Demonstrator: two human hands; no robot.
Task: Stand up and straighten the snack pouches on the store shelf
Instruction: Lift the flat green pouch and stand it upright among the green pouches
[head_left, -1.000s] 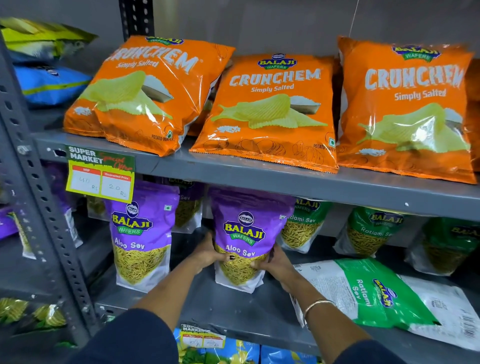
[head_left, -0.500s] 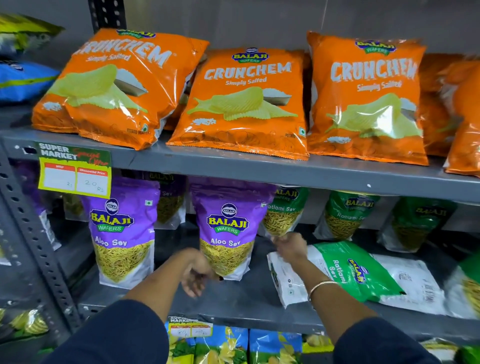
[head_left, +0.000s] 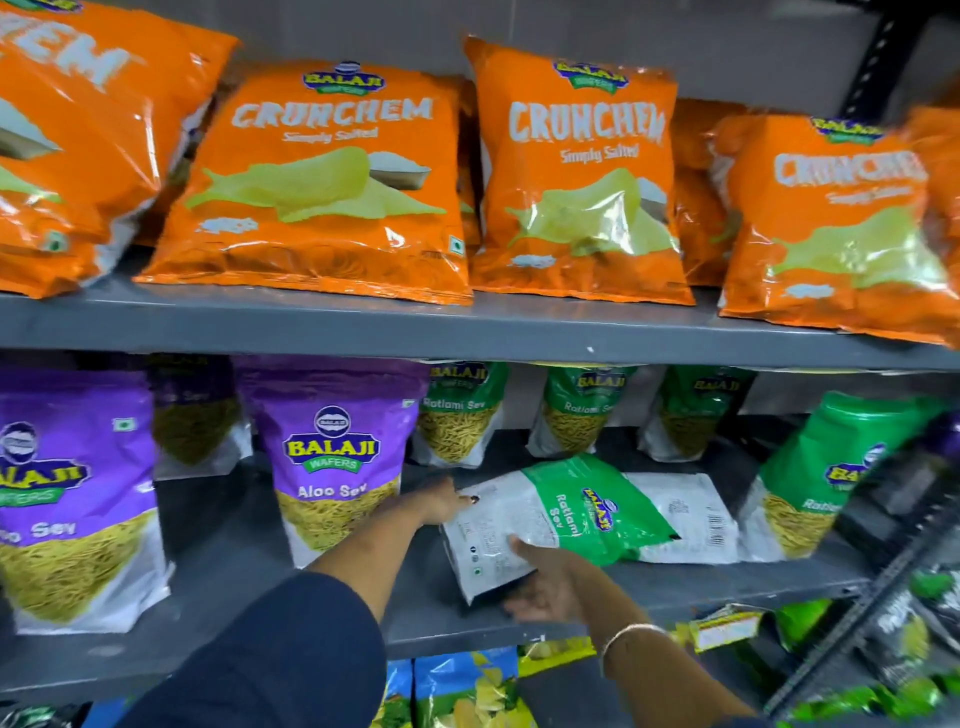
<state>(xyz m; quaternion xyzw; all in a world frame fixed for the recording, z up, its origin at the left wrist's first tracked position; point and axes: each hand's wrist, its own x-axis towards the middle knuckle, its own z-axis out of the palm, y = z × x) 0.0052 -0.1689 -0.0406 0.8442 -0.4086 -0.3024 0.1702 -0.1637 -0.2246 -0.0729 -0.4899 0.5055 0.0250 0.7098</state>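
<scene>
A green and white Ratlami Sev pouch (head_left: 561, 519) lies flat on the grey middle shelf (head_left: 415, 613), its bottom end lifted toward me. My right hand (head_left: 545, 582) grips that near end from below, thumb on top. My left hand (head_left: 441, 501) touches the pouch's far left corner with its fingertips. Just left stands a purple Aloo Sev pouch (head_left: 335, 452), upright. A second purple pouch (head_left: 72, 499) stands at far left. Under the green pouch lies another flat pouch (head_left: 685, 514), white back up. An upright green pouch (head_left: 826, 478) stands at the right.
Several green Ratlami Sev pouches (head_left: 457, 410) stand in the back row. Orange Crunchem chip bags (head_left: 576, 171) lean along the upper shelf. Blue and yellow packs (head_left: 467, 691) fill the shelf below. A yellow price tag (head_left: 722, 626) hangs on the middle shelf's front edge.
Both hands left the upright purple Aloo Sev pouch and moved right to the flat green pouch. The right hand took hold of its near end. The view swung right.
</scene>
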